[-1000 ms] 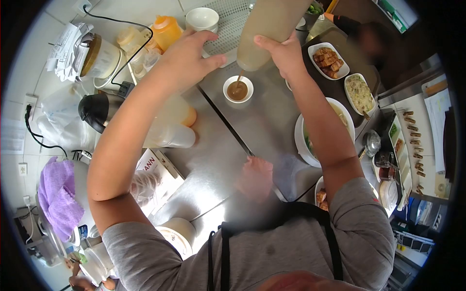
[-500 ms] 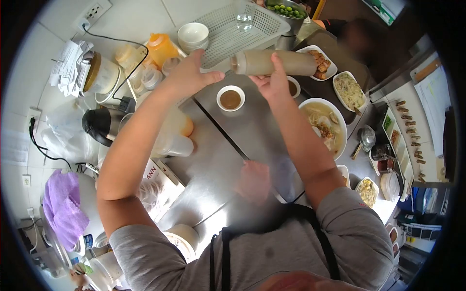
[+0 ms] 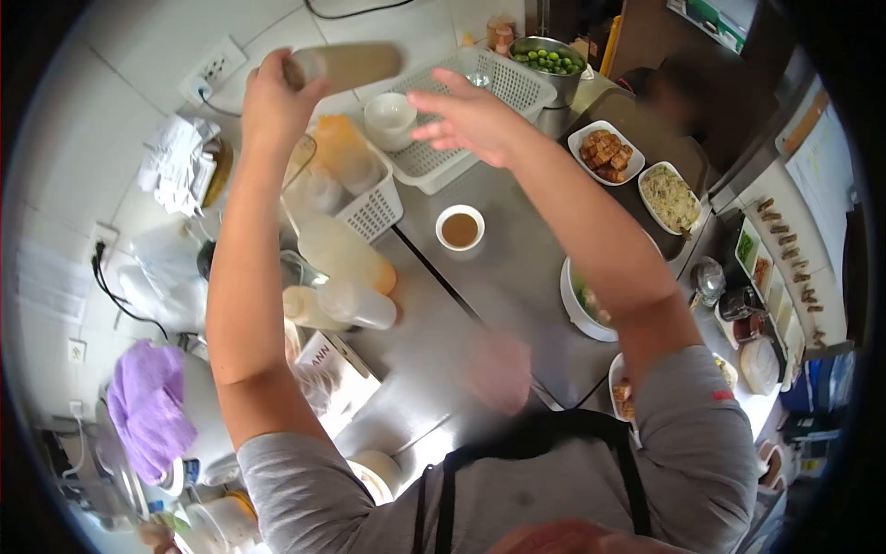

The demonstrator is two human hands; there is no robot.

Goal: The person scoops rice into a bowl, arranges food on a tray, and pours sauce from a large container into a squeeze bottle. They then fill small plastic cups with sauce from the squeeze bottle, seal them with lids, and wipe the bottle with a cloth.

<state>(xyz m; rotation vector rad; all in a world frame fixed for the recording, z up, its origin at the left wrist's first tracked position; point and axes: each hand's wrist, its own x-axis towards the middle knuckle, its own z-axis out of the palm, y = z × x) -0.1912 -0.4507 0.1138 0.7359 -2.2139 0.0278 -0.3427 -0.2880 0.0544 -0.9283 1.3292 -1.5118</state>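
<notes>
My left hand (image 3: 277, 100) is closed on the cap end of a cloudy squeeze bottle (image 3: 355, 66). The bottle lies on its side in the air, its base pointing right, somewhat blurred. Fingers apart and holding nothing, my right hand (image 3: 472, 118) reaches over the bowls and the basket. Closest to it is a small white bowl (image 3: 389, 120). On the steel counter (image 3: 517, 226) below sits a white cup of brown sauce (image 3: 460, 228). My right forearm hides part of a white bowl of soup (image 3: 583, 309).
A white basket (image 3: 434, 171) stands at the back beside a metal pot of green limes (image 3: 548, 61). Several sauce bottles (image 3: 343, 152) fill a basket at left; more bottles (image 3: 355, 300) lean nearby. Plates of fried pieces (image 3: 606, 154) and pale shredded food (image 3: 670, 198) rest on a brown tray.
The squeeze bottle has passed from my right hand to my left and moved to the upper left. My right hand has opened and moved left. The whole view has shifted slightly.
</notes>
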